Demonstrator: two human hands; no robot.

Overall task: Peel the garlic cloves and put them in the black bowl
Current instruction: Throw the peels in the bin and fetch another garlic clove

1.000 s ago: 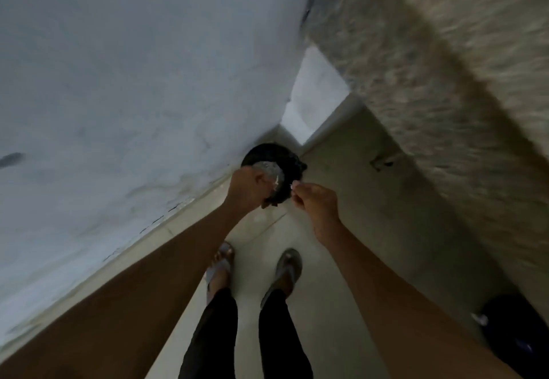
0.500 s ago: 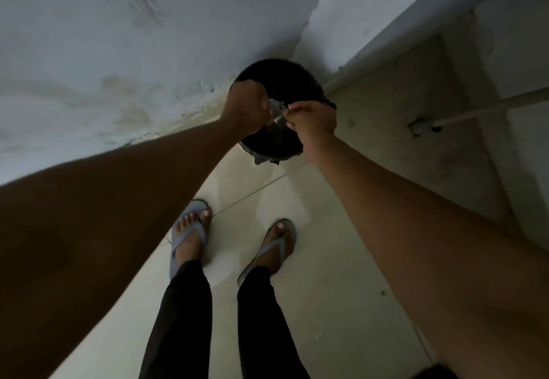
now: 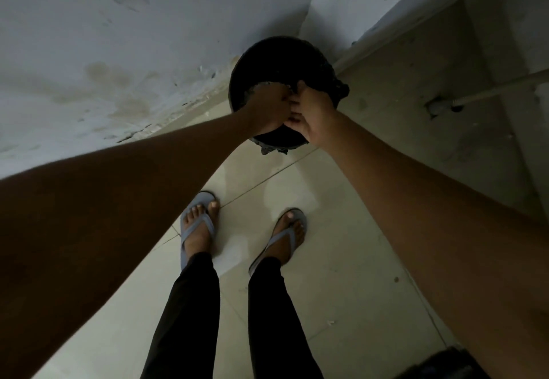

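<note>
Both hands meet over a black round container (image 3: 276, 61) in the floor's corner. The left hand (image 3: 269, 108) and right hand (image 3: 313, 111) curl fingertip to fingertip; any garlic clove between them is hidden.

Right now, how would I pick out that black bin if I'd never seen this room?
Find the corner where the white wall meets the tiled floor. The bin stands there, beyond both hands. It is the only round black thing, with a black bag over its rim.
</note>
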